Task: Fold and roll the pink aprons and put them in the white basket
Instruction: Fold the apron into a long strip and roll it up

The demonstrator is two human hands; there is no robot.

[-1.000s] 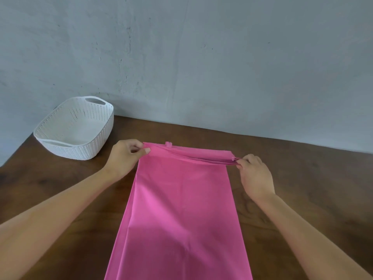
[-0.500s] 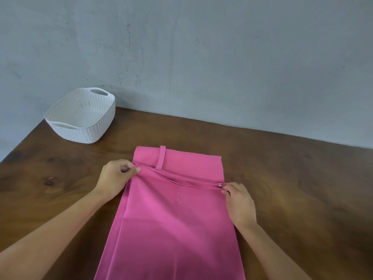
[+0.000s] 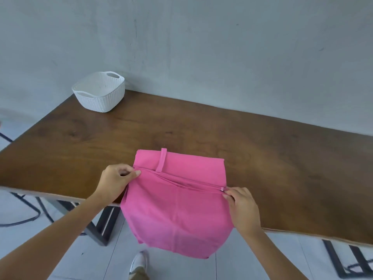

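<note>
Our left hand (image 3: 117, 178) pinches the left end of a fold line in the pink apron (image 3: 177, 215), and our right hand (image 3: 241, 207) pinches the right end of the same line. So both hands are clamped on the cloth, and the edge between them is stretched almost straight.

Beyond the fold line, the far part of the apron lies flat on the surface (image 3: 282, 154), with a narrow strap (image 3: 162, 160) lying across it. The near part hangs over the near edge of the surface, toward the floor (image 3: 113, 259). The white basket (image 3: 105, 101) stands at the far left corner, well apart from the apron, and we see nothing pink inside it.

We judge that we are in the folding step, not yet the rolling. To do it well, we should keep equal tension in both hands, so that the edge does not sag in the middle, and move them together, so that the layers stay square to the sides. The cloth looks thin and soft and may wrinkle, so we should lay the fold down slowly and press it flat before letting go. The strap should stay tucked inside, otherwise it may come out of the roll.
</note>
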